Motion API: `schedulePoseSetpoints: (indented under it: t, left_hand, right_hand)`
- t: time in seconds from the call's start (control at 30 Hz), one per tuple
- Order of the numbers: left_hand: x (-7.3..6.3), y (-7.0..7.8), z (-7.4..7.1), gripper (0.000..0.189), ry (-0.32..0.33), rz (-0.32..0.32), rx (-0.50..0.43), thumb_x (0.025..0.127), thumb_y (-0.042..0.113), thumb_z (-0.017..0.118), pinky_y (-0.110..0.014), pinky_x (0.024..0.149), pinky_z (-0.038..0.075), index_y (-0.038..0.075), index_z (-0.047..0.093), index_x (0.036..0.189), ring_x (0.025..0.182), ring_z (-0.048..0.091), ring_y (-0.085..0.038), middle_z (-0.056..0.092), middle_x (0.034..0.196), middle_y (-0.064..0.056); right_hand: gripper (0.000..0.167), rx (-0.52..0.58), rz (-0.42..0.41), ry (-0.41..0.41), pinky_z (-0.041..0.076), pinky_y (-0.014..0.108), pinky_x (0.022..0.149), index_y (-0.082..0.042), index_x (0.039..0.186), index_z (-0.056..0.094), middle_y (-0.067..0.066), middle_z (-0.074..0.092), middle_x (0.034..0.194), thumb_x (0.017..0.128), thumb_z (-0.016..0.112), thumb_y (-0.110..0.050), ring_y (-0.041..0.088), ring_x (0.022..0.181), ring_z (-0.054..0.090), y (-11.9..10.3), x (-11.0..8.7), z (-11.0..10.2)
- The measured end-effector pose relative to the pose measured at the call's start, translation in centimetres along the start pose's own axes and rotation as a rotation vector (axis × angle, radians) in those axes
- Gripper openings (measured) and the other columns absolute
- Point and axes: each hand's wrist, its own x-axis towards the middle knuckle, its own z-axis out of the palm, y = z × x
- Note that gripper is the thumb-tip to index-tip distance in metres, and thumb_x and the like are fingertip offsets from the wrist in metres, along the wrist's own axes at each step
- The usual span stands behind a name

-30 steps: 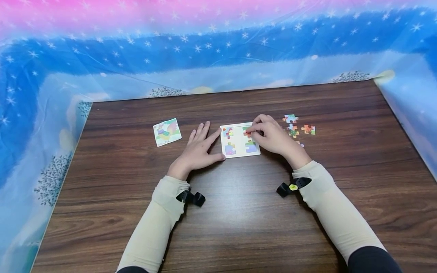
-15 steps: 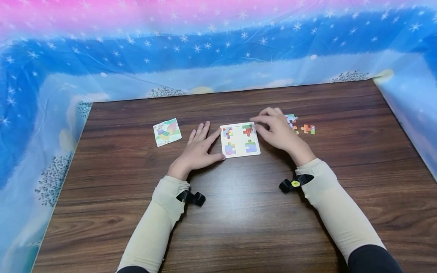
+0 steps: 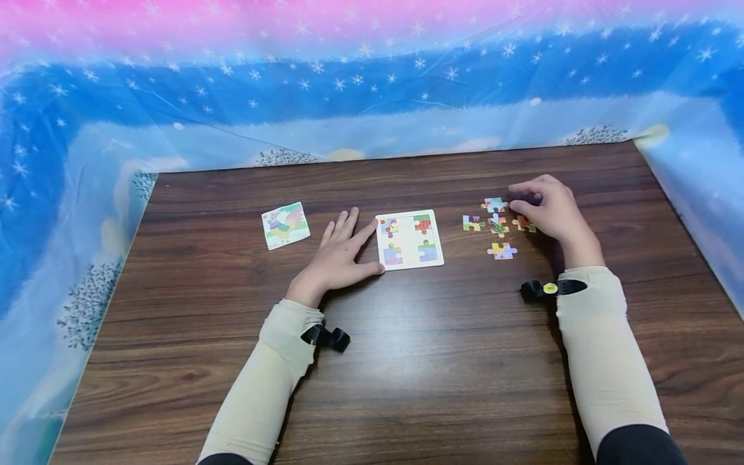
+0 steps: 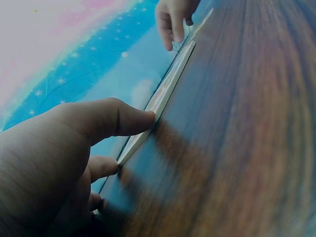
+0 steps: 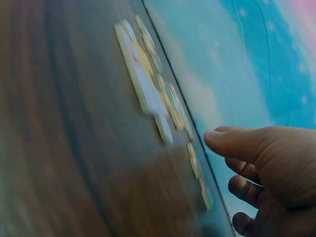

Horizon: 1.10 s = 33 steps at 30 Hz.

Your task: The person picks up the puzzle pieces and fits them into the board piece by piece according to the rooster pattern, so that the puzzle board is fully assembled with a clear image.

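Observation:
A white square puzzle tray point(image 3: 409, 265) lies in the middle of the table with a puzzle piece in each corner. My left hand point(image 3: 337, 258) rests with spread fingers on the table, its thumb and index finger touching the tray's left side. In the left wrist view, the thumb point(image 4: 133, 120) presses against the tray's edge. To the right of the tray lie several loose pieces, among them a yellow and purple puzzle piece point(image 3: 502, 251). My right hand point(image 3: 552, 213) hovers over the orange puzzle piece point(image 3: 523, 223), partly covering it; nothing shows between thumb and fingers.
A square picture card point(image 3: 285, 225) lies left of my left hand. The brown wooden table point(image 3: 395, 374) ends at the back against a blue and pink snowflake cloth point(image 3: 372, 84). A black wrist strap with a small camera point(image 3: 546, 289) sits on the right sleeve.
My right hand has left the tray's upper right corner, where a red piece now shows uncovered, and moved right over the loose pieces. The left hand has stayed in place.

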Motion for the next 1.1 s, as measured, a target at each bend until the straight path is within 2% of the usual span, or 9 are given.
schedulePoseSetpoints:
  t: [0.17,0.37,0.6,0.83,0.93,1.1]
  left_hand:
    - [0.1,0.0,0.0,0.091,0.001,0.003,-0.003,0.098,0.052,0.065,-0.047,0.129,-0.010,0.020,0.021,0.171,0.162,-0.015,-0.028,-0.007,0.177,-0.014]
    - [0.0,-0.1,0.1,0.091,0.001,0.001,-0.001,0.098,0.053,0.064,-0.047,0.129,-0.010,0.020,0.021,0.171,0.162,-0.015,-0.027,-0.007,0.177,-0.014]
    - [-0.1,-0.1,0.1,0.091,0.004,0.000,0.000,0.098,0.054,0.064,-0.046,0.129,-0.010,0.021,0.021,0.171,0.162,-0.015,-0.028,-0.007,0.177,-0.013]
    - [-0.2,-0.2,0.0,0.091,0.007,0.000,-0.001,0.098,0.054,0.063,-0.047,0.129,-0.010,0.021,0.020,0.171,0.162,-0.015,-0.028,-0.007,0.177,-0.013]
    - [-0.2,-0.2,0.1,0.091,0.005,-0.001,0.000,0.098,0.054,0.064,-0.047,0.129,-0.010,0.021,0.021,0.171,0.162,-0.015,-0.028,-0.007,0.177,-0.013]
    - [0.0,-0.2,0.2,0.091,0.001,0.000,0.002,0.098,0.053,0.064,-0.046,0.129,-0.010,0.021,0.020,0.171,0.162,-0.015,-0.027,-0.008,0.177,-0.013]
  right_hand:
    - [0.032,-0.015,0.019,-0.041,0.040,0.047,0.079,0.002,0.132,0.072,0.022,0.057,0.119,0.103,0.070,-0.010,0.036,0.098,0.050,0.6,-0.2,0.1]
    - [0.022,-0.053,-0.010,-0.021,0.038,0.043,0.071,0.002,0.120,0.079,0.019,0.060,0.108,0.103,0.070,-0.009,0.030,0.086,0.047,0.5,-0.1,0.7]
    - [0.019,-0.094,-0.070,-0.029,0.041,0.052,0.081,0.005,0.114,0.077,0.022,0.061,0.109,0.103,0.066,-0.006,0.036,0.094,0.053,0.3,0.1,1.0]
    - [0.020,-0.084,-0.029,-0.058,0.037,0.060,0.098,0.008,0.116,0.071,0.024,0.056,0.117,0.107,0.060,-0.008,0.043,0.112,0.048,0.0,0.3,1.4]
    - [0.021,-0.075,-0.013,-0.061,0.036,0.060,0.098,0.007,0.117,0.070,0.024,0.055,0.119,0.108,0.059,-0.009,0.043,0.113,0.048,0.0,0.3,1.4]
    - [0.022,-0.047,-0.012,-0.055,0.039,0.056,0.090,0.006,0.118,0.069,0.023,0.056,0.119,0.109,0.059,-0.011,0.039,0.103,0.050,-0.2,0.2,1.5]
